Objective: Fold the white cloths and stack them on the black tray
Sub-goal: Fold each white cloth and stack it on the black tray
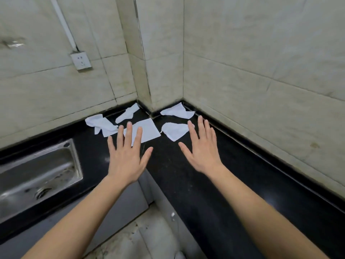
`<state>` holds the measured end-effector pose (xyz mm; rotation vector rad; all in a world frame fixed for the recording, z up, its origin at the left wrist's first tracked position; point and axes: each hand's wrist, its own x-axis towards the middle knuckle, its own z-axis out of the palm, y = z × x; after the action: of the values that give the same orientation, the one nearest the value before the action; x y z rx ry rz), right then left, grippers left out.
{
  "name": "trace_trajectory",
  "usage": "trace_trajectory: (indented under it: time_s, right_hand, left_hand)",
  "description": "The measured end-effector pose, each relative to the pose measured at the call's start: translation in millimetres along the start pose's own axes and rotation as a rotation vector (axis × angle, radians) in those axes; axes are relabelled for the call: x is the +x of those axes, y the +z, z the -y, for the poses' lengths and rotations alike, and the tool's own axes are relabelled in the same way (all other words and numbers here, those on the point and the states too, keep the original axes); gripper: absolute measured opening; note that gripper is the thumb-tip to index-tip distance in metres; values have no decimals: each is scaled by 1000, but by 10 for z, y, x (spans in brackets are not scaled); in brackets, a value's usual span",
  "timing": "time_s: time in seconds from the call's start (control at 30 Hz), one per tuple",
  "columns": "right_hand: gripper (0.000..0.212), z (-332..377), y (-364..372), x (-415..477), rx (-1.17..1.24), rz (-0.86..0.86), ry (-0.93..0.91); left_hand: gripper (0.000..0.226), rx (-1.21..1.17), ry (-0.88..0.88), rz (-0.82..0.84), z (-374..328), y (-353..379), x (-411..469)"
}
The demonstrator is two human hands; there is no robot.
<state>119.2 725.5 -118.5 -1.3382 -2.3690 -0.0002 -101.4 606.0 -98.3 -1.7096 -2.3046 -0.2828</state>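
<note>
While the left grip [127, 157] and right grip [201, 152] are being held spread and empty over the bench [186, 180], the white cloths [147, 131], judged limp and light, are being seen scattered just beyond them, best pinched at corners.

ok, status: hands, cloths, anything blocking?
Left hand open, right hand open, both holding nothing. Five white cloths loose on black counter, none stacked. No tray in view; nothing blocking.
</note>
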Motion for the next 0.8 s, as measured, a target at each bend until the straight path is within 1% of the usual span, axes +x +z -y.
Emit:
trace_trajectory:
  time_s: [0.07,0.2,0.3,0.37,0.5,0.7,0.8]
  right_hand:
    - [77,47,159,276,29,38,9]
    - [78,167,507,919,63,100,-36]
    - [77,247,724,1154,75,154,-52]
    - [76,304,911,1311,62,209,-100]
    - [76,443,1312,1595,24,323,-131]
    - [75,655,1876,1934,-40,481,-107]
    - [76,765,2123,2119,-71,551,-30]
  left_hand:
    - [78,29,-3,32,129,101,239]
    - [79,90,-26,88,440,284,775]
    - [80,78,-68,133,619,439,954]
    - [81,88,-80,153,775,599,1057]
    - [79,95,-116,245,1107,913,1306]
    - [80,101,-67,403,1609,1503,1708]
    - [79,46,7,501,1840,1827,1910]
